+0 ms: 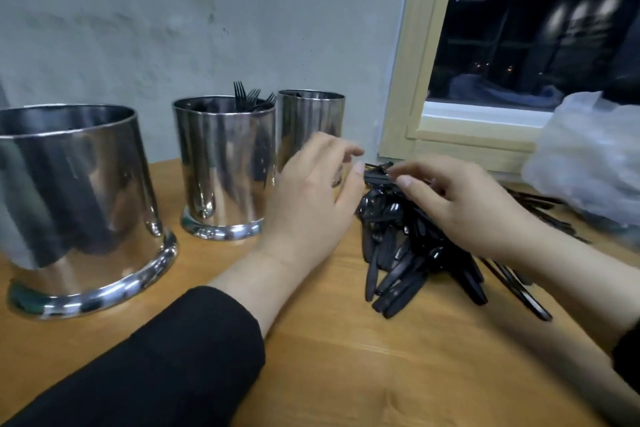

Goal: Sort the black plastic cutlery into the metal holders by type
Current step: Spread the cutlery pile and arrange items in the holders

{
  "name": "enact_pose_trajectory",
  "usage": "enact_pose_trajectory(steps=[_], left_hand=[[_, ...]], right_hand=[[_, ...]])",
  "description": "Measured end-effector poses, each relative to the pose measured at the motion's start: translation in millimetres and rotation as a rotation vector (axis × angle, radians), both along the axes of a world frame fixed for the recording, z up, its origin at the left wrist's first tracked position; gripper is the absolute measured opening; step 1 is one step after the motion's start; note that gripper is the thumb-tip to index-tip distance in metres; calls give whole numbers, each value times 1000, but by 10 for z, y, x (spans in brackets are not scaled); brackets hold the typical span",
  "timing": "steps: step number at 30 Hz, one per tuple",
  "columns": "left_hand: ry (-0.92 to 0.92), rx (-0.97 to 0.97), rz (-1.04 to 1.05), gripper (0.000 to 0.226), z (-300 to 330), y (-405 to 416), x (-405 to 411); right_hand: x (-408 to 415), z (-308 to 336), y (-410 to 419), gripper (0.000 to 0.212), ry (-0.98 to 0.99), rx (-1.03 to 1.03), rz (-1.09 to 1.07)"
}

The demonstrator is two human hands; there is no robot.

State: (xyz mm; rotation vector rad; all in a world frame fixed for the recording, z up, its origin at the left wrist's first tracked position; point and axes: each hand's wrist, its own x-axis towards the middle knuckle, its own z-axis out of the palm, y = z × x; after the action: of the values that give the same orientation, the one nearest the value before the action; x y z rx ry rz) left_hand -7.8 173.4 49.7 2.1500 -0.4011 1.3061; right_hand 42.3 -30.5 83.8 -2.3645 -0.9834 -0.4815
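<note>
Nearest to us, at about 7 o'clock, a black sleeve (156, 357) covers our left forearm; the right forearm comes in bare from 4 o'clock. Both cross the wooden table (346, 374).

Just beyond, right of centre, lies one heap of black cutlery (398, 253), handles fanned toward us, too tangled for us to count. A few more pieces (540, 204) trail off at 3 o'clock, toward one crumpled plastic bag (588, 156).

We see two hands over the far edge of the heap. Our left hand (311, 194) hovers with its fingers loosely curled and slightly apart, the thumb tip close to the end of a thin black piece (375, 174); whether it touches we cannot tell. Our right hand (460, 204) pinches that same piece between thumb and forefinger, the other fingers curled behind (the piece's type is blurred).

Three metal holders stand upright on the left, apart from one another. The big holder (79, 198) sits at 9 o'clock, its contents hidden from us. The middle holder (225, 163) at 11 o'clock holds forks (247, 97), at least three tine heads showing above the rim. The far holder (311, 114) at 12 o'clock stands partly behind our left hand, something dark just visible at its rim.

Farthest off are one grey wall (173, 10) and one dark window (536, 28) at 1 o'clock.
</note>
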Motion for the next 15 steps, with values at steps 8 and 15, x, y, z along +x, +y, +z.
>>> enact_pose_trajectory(steps=[8,15], left_hand=[[716,423,28,58,-142,-572,-123],[785,574,86,40,-200,-786,-140]], right_hand=[[-208,-469,-911,31,12,-266,40],[-104,-586,-1004,41,19,-269,22]])
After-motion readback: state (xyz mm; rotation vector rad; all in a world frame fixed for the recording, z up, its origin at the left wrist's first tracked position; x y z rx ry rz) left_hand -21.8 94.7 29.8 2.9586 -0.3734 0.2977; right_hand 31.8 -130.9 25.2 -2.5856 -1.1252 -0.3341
